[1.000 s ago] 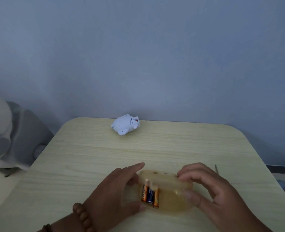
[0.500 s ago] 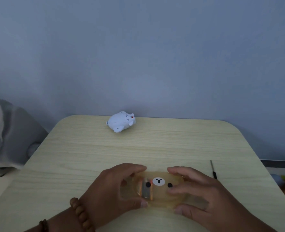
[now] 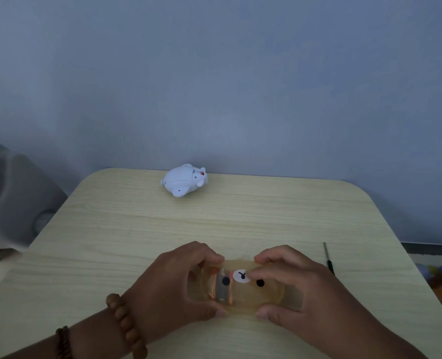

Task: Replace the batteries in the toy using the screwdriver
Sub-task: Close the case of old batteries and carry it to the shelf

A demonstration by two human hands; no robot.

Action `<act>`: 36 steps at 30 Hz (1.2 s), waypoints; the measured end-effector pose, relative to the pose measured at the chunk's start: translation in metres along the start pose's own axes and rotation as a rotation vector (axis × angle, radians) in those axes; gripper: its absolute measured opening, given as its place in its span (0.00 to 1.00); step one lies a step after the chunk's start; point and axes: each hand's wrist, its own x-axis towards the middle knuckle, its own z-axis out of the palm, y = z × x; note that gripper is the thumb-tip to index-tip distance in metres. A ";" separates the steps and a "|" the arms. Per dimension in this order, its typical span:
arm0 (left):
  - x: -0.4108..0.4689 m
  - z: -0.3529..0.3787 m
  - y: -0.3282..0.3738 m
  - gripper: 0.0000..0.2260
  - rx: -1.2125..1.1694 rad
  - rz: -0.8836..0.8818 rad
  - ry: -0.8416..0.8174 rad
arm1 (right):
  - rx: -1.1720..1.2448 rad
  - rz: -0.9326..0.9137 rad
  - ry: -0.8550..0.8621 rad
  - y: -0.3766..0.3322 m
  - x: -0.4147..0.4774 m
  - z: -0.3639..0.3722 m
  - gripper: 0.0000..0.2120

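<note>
A translucent amber box with a bear face on its lid [image 3: 243, 288] lies near the front of the table, and batteries [image 3: 221, 290] show through its left half. My left hand [image 3: 170, 286] grips its left end, my right hand [image 3: 289, 283] its right end, fingers over the lid. A white toy animal [image 3: 184, 183] lies on its side at the far edge of the table, away from both hands. A thin dark screwdriver [image 3: 328, 257] lies on the table just right of my right hand, partly hidden behind it.
The light wooden table [image 3: 126, 229] has rounded corners and stands against a blue-grey wall. A grey and white object [image 3: 9, 203] sits beyond the left edge. Colourful items [image 3: 440, 275] lie on the floor to the right.
The box lid, raised a second ago with the batteries exposed, is now down with the bear face on top. Both hands have closed in over the box ends.
</note>
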 end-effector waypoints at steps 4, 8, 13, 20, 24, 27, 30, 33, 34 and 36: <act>0.001 0.001 0.001 0.25 0.002 -0.008 -0.018 | -0.015 0.004 0.003 -0.002 -0.002 0.003 0.23; -0.001 0.000 0.001 0.32 -0.006 -0.051 -0.067 | -0.004 0.012 0.015 -0.003 -0.003 0.004 0.24; 0.001 0.008 0.003 0.38 0.059 -0.101 -0.103 | 0.003 0.017 -0.048 -0.006 -0.007 0.005 0.23; 0.007 0.015 -0.019 0.41 0.158 0.068 -0.034 | -0.416 0.749 0.444 0.017 -0.011 -0.013 0.28; 0.011 0.014 -0.024 0.39 0.133 0.074 -0.041 | -0.522 0.749 0.360 0.026 -0.008 0.000 0.12; 0.012 0.010 -0.021 0.35 0.105 0.030 -0.145 | -0.454 0.770 0.440 0.030 -0.009 0.006 0.07; 0.010 0.007 -0.020 0.36 0.105 -0.006 -0.123 | -0.477 0.815 0.492 0.025 -0.005 0.005 0.04; 0.006 -0.002 -0.017 0.36 0.095 -0.046 -0.071 | -0.414 0.788 0.515 0.016 0.000 -0.003 0.07; 0.007 -0.008 -0.016 0.36 0.084 -0.048 -0.049 | -0.358 0.769 0.532 0.012 0.003 -0.008 0.07; 0.010 -0.022 -0.013 0.37 0.058 -0.040 -0.009 | -0.291 0.710 0.573 0.002 0.009 -0.016 0.07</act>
